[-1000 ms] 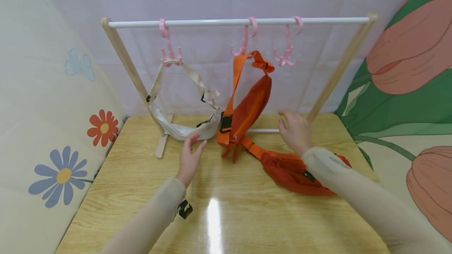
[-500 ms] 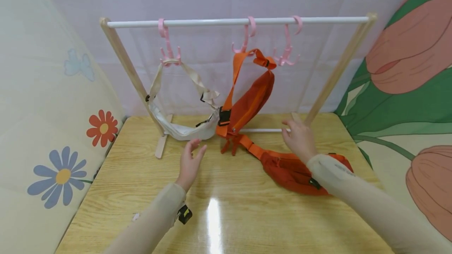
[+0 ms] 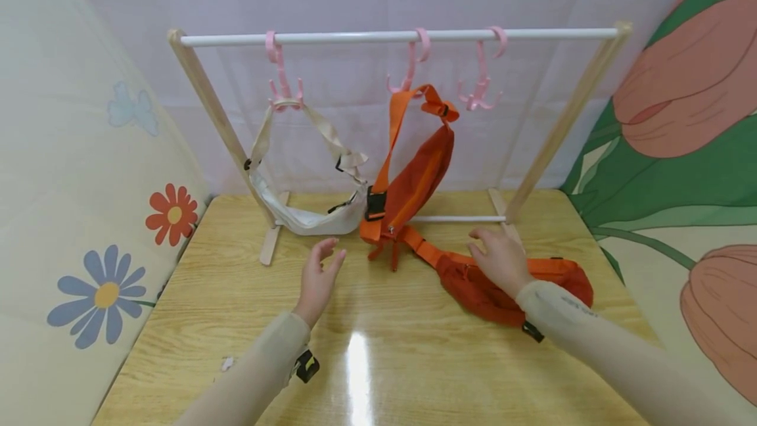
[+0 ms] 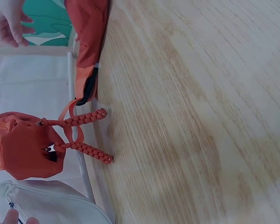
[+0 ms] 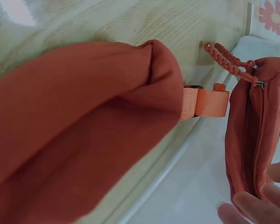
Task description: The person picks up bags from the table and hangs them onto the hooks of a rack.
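An orange waist pack [image 3: 485, 294] lies on the table at right; my right hand [image 3: 503, 258] is over it, fingers loosely bent and holding nothing. In the right wrist view the pack's cloth fills the left side. A second orange waist pack [image 3: 421, 173] hangs tilted by its strap from the middle pink hook [image 3: 408, 74]. Its braided zipper pulls [image 4: 86, 117] dangle in the left wrist view. A white waist pack [image 3: 322, 222] hangs from the left pink hook [image 3: 282, 81]. In front of it, my left hand [image 3: 317, 278] is held in the air, thumb and fingers apart, with nothing in it.
A rack with a white rail [image 3: 349, 37] and wooden legs [image 3: 570, 114] stands at the back of the wooden table [image 3: 402, 360]. The right pink hook [image 3: 480, 81] bears nothing. Flowered cloths [image 3: 698, 84] border both sides.
My right hand has moved down and closer over the lying orange waist pack, whose black buckle now shows by the sleeve. The hanging orange pack has swung slightly. My left hand has dropped a little.
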A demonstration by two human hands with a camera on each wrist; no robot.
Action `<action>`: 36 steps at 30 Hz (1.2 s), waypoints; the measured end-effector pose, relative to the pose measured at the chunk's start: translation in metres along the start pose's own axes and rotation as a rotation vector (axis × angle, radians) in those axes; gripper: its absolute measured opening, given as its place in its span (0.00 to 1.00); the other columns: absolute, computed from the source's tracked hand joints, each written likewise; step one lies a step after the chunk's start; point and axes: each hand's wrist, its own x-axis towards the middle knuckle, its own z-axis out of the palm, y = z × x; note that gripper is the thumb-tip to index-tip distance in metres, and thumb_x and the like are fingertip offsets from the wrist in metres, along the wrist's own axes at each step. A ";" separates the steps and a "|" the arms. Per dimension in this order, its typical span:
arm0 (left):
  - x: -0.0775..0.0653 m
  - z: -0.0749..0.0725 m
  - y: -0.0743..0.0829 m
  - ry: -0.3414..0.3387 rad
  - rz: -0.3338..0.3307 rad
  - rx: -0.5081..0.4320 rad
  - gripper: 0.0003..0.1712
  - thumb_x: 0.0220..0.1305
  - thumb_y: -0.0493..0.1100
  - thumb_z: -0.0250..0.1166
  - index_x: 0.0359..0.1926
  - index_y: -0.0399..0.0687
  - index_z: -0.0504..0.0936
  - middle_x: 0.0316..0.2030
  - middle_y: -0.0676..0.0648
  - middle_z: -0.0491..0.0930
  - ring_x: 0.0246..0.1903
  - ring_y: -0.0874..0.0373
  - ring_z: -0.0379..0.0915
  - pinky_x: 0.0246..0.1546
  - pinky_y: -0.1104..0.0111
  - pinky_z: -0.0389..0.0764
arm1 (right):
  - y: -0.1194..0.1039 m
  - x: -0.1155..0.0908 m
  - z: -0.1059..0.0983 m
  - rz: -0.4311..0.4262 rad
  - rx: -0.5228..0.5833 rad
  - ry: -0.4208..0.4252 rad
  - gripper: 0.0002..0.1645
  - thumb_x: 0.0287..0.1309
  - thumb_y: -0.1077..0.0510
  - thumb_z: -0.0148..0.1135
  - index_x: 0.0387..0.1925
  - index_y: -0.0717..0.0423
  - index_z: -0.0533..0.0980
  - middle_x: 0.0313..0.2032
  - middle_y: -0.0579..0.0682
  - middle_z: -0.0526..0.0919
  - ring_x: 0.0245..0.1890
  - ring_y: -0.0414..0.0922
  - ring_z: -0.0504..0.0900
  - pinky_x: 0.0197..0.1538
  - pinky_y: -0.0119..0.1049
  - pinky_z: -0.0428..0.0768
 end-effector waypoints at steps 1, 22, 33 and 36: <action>0.000 0.000 0.000 -0.001 0.004 0.003 0.21 0.71 0.36 0.61 0.59 0.27 0.72 0.59 0.30 0.74 0.61 0.32 0.66 0.66 0.42 0.62 | 0.001 -0.001 0.001 -0.003 0.002 0.003 0.15 0.64 0.61 0.64 0.48 0.67 0.81 0.42 0.65 0.87 0.36 0.58 0.86 0.40 0.55 0.82; -0.007 0.002 -0.010 0.017 -0.055 -0.024 0.22 0.71 0.37 0.60 0.60 0.28 0.71 0.60 0.31 0.73 0.61 0.35 0.67 0.65 0.40 0.61 | 0.004 -0.025 0.028 0.024 0.031 -0.147 0.21 0.61 0.55 0.69 0.48 0.68 0.80 0.43 0.64 0.86 0.41 0.60 0.85 0.42 0.55 0.82; -0.012 0.003 -0.014 0.014 -0.052 -0.057 0.21 0.72 0.36 0.59 0.60 0.28 0.71 0.60 0.29 0.72 0.61 0.36 0.67 0.66 0.43 0.64 | 0.003 -0.044 0.044 0.060 -0.086 -0.385 0.40 0.55 0.48 0.74 0.62 0.68 0.72 0.58 0.68 0.78 0.53 0.68 0.77 0.51 0.65 0.76; -0.013 0.004 -0.015 0.024 -0.047 -0.053 0.20 0.72 0.36 0.60 0.60 0.27 0.71 0.59 0.29 0.73 0.60 0.35 0.68 0.64 0.41 0.63 | 0.004 -0.048 0.050 0.062 -0.136 -0.393 0.41 0.51 0.49 0.76 0.62 0.67 0.72 0.59 0.70 0.76 0.55 0.70 0.74 0.53 0.68 0.73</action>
